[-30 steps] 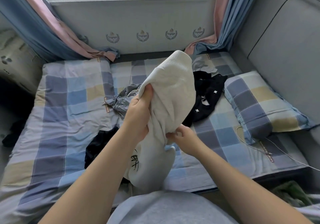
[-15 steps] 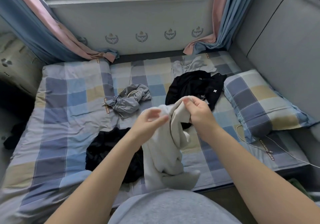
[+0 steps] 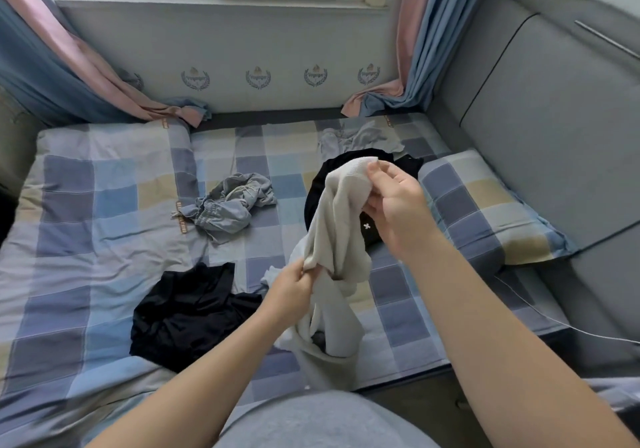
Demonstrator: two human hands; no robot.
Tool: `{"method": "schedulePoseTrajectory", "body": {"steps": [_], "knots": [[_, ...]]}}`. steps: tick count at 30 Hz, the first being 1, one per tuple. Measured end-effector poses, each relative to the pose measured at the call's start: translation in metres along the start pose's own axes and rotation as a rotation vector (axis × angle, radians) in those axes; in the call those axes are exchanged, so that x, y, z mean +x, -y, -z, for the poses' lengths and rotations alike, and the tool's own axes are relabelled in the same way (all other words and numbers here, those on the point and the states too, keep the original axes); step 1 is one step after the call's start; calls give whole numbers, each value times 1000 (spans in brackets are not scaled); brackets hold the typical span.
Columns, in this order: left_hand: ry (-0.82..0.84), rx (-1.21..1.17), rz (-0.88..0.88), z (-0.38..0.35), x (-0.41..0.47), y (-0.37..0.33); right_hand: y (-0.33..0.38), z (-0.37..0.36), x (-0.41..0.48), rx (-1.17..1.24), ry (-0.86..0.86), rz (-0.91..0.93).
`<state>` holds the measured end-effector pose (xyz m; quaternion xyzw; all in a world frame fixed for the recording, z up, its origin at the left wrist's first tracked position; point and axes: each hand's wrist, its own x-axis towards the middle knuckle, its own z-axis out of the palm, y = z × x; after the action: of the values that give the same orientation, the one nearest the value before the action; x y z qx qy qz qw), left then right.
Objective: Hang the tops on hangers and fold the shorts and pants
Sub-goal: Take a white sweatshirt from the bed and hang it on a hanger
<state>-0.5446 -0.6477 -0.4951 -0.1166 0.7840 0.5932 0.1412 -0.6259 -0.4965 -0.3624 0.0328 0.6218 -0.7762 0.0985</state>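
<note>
Five garments lie in view. One is a cream garment (image 3: 341, 226), gripped by two hands, the left hand (image 3: 287, 295) low and the right hand (image 3: 394, 202) high. Two are black: the near black garment (image 3: 187, 312) by the bed's front edge and the far black garment (image 3: 318, 184) behind the cream one. One is a crumpled grey garment (image 3: 228, 205) and one a pale garment (image 3: 356, 138) at the far end.

There is one bed (image 3: 86, 205) with one checked pillow (image 3: 485, 205). Two curtains hang, the left curtain (image 3: 52, 63) and the right curtain (image 3: 419, 32). Four crests (image 3: 258, 77) run along the wall. One thin white cable (image 3: 540, 312) lies at the right.
</note>
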Motion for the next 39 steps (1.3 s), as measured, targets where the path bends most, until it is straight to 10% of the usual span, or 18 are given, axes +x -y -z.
{"method": "schedulePoseTrajectory", "body": {"steps": [14,19,33,39], "knots": [[-158,-679,-92,48,-15,-67,-121,22,-47,-620,449,-339],[-203,-703,-121,65,-12,-72,-141,29,-39,-811,262,-296],[210,126,156,26,-23,-19,-58,-7,-11,-454,37,-191],[260,37,-6,-3,-30,-17,-35,-17,-21,-141,86,-192]]}}
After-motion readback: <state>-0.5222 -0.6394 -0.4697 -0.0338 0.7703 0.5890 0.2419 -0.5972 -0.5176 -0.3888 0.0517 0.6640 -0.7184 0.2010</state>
